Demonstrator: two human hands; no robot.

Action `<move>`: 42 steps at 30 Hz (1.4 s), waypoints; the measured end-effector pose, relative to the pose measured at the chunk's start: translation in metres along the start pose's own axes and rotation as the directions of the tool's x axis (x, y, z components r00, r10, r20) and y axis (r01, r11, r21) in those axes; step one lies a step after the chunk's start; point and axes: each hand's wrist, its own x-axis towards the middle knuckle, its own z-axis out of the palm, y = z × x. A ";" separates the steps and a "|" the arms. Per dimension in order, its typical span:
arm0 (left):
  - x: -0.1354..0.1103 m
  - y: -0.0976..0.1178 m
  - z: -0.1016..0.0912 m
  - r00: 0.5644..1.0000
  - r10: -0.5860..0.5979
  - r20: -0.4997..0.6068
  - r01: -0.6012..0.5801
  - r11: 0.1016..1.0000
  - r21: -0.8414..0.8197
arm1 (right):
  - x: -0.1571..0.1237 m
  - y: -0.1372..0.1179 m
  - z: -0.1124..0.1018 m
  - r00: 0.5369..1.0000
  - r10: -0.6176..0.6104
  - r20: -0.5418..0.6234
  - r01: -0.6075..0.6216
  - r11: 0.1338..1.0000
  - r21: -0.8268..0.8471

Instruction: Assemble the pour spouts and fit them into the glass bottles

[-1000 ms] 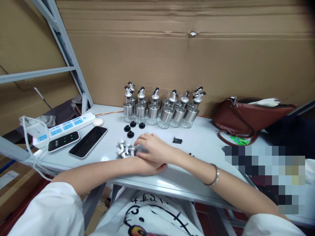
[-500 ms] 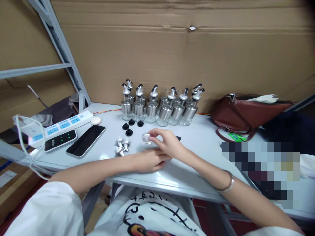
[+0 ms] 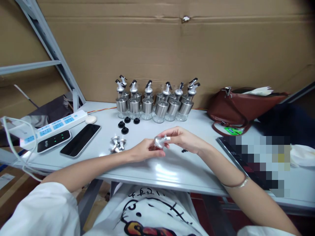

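Observation:
A silver pourer spout (image 3: 159,142) is held between my two hands above the front of the table. My left hand (image 3: 144,150) closes on its round base from the left, thumb below it and the other fingers partly hidden behind. From the right, my right hand (image 3: 185,139) pinches it near its narrow nozzle. Left of my hands lies a small heap of similar silver spouts (image 3: 118,144). Several black stoppers (image 3: 125,130) sit behind that heap. Small black pieces (image 3: 184,150) lie on the table under my right hand.
Glass bottles with steel bands (image 3: 161,108) stand in rows at the back, several topped with pourers. A phone (image 3: 80,141), a black device (image 3: 53,141) and a power strip (image 3: 57,126) are at left. A brown bag (image 3: 236,108) and a blurred-out tablet-like object (image 3: 228,147) are at right.
The spout has moved right and turned so its nozzle points right. My left hand has risen from the table to grip it, and my right hand has shifted right. The view has shifted slightly.

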 end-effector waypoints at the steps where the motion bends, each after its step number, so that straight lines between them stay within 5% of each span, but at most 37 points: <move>1: 0.000 -0.001 0.000 1.000 -0.004 0.012 0.005 1.000 -0.014 | -0.001 -0.001 0.000 0.999 0.032 0.043 -0.031 0.999 -0.025; 4: -0.002 -0.002 -0.001 0.997 -0.050 0.054 0.051 0.999 -0.005 | -0.001 0.001 0.001 0.992 0.077 0.095 -0.067 0.993 -0.099; 10: -0.004 -0.003 0.001 0.995 -0.102 0.023 0.100 0.992 0.075 | 0.004 0.006 0.007 0.997 -0.075 -0.008 0.068 0.945 -0.320; 15: -0.002 0.000 0.003 0.993 -0.110 0.037 0.106 0.989 0.101 | -0.003 -0.008 -0.015 0.983 -0.170 -0.070 0.039 0.569 -0.821; 18: -0.003 0.000 0.004 0.991 -0.128 0.041 0.125 0.990 0.069 | -0.011 -0.017 -0.038 0.997 0.029 -0.073 -0.078 0.488 -0.870; 22: -0.003 -0.002 0.004 0.991 -0.134 0.024 0.133 0.991 0.027 | -0.020 -0.018 -0.060 0.954 0.275 -0.120 -0.233 0.427 -0.874; 30: -0.006 0.000 0.004 0.986 -0.164 0.014 0.164 0.985 0.047 | -0.014 -0.004 -0.057 0.937 0.319 -0.144 -0.286 0.462 -0.839; 38: -0.005 -0.002 0.004 0.988 -0.156 0.012 0.155 0.986 0.053 | 0.002 0.008 -0.019 0.993 0.085 0.082 0.018 0.581 -0.814; 42: -0.005 -0.003 0.004 0.991 -0.135 0.015 0.134 0.989 0.067 | 0.003 0.014 -0.008 0.993 -0.020 0.115 0.108 0.538 -0.836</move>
